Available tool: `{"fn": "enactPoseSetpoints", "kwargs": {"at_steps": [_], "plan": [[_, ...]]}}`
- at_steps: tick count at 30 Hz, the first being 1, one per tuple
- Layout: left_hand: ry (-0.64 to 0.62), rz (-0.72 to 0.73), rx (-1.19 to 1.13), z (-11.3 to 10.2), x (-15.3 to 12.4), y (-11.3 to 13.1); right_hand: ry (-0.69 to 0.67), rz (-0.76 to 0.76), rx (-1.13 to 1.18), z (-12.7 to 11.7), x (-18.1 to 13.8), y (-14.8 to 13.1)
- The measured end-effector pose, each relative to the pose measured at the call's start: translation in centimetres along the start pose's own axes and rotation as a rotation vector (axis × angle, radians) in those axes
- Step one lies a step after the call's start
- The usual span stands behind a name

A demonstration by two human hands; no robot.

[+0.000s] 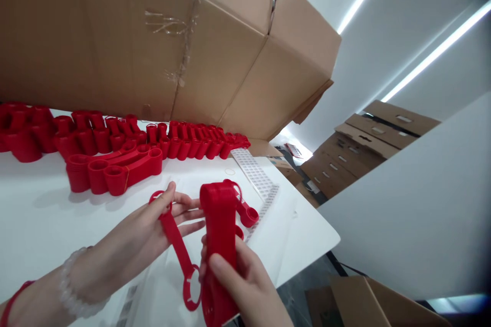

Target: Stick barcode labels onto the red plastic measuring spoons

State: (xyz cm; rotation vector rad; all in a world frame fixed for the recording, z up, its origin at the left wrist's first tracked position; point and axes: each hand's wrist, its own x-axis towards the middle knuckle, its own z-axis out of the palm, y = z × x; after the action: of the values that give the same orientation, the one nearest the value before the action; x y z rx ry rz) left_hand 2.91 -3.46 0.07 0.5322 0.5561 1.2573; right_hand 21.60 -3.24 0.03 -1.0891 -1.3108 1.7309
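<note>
A single red strap with a ring at each end (177, 239) hangs from my left hand (153, 225). The thumb presses its upper ring against the hand, while the other fingers stretch toward the right. My right hand (245, 278) is wrapped around a thick stack of the same red straps (219, 225), held upright with the rings lined up into a tube at the top. My left fingertips come close to this stack; whether they touch it I cannot tell. Behind the stack, a few loose red ringed pieces (249, 216) lie on the table, partly hidden.
Bundled red straps (115, 173) sit on the white table (42, 209), with a long row of red bundles (192, 140) behind. A large cardboard box (126, 36) stands at the back. Printed label sheets (253, 171) lie near the right edge. Stacked cartons (345, 158) stand beyond.
</note>
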Motion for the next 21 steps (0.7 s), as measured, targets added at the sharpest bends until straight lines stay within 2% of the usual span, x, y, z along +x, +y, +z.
{"fn": "enactPoseSetpoints", "kwargs": {"at_steps": [2, 5, 9, 13, 16, 21], "plan": [[0.028, -0.041, -0.005, 0.2, 0.0, -0.3, 0.079, -0.15, -0.297, 0.8, -0.2, 0.2], [0.13, -0.084, -0.062, 0.2, -0.1, -0.8, 0.076, -0.348, -0.652, 2.0, -0.2, 1.2], [0.233, -0.024, -0.142, 0.0, -0.2, -1.1, 0.106, -0.469, -0.923, 2.9, 0.2, 2.9], [0.288, 0.009, -0.117, -0.1, -0.5, -1.4, 0.137, -0.471, -0.924, 3.4, 0.4, 3.7], [0.261, 0.018, -0.021, -0.1, -0.7, -1.7, 0.178, -0.49, -0.849, 3.7, 0.5, 3.9], [0.236, 0.062, 0.247, 0.2, -0.3, -1.9, 0.136, -0.363, -0.746, 3.6, 0.8, 3.6]]}}
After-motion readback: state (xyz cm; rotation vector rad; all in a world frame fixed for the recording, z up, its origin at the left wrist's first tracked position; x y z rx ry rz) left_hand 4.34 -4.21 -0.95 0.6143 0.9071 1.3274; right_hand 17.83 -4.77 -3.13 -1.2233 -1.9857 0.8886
